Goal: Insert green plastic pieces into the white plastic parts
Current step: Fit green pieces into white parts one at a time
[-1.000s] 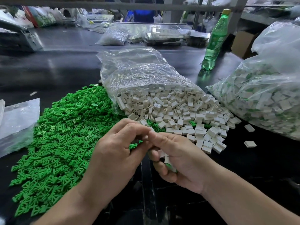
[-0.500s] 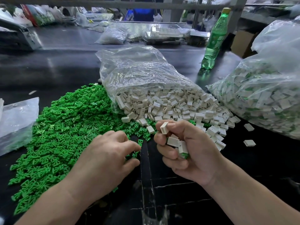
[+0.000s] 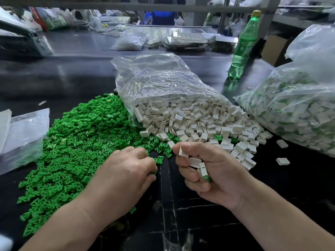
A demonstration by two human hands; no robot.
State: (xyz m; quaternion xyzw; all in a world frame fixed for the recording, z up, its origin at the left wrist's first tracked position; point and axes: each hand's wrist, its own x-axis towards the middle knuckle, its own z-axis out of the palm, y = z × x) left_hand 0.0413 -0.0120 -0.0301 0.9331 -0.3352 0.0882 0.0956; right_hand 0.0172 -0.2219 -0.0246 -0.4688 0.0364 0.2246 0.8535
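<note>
A wide heap of green plastic pieces (image 3: 76, 147) covers the left of the dark table. White plastic parts (image 3: 199, 122) spill from an open clear bag (image 3: 159, 82) in the middle. My left hand (image 3: 125, 171) lies palm down on the right edge of the green heap with its fingertips curled into the pieces; what they hold is hidden. My right hand (image 3: 208, 171) is raised just right of it, fingers curled round several white parts (image 3: 196, 163), one pinched at the thumb tip. A bit of green shows at the bottom of that fistful.
A big clear bag of white parts with green inserts (image 3: 297, 107) lies at the right. Two loose white parts (image 3: 282, 161) sit beside it. A green bottle (image 3: 243, 46) stands behind. A flat plastic bag (image 3: 25, 134) lies at the left. Clutter lines the table's far edge.
My hands were joined together in front of me a second ago. They have parted: the left went down onto the green heap, the right lifted with its white parts.
</note>
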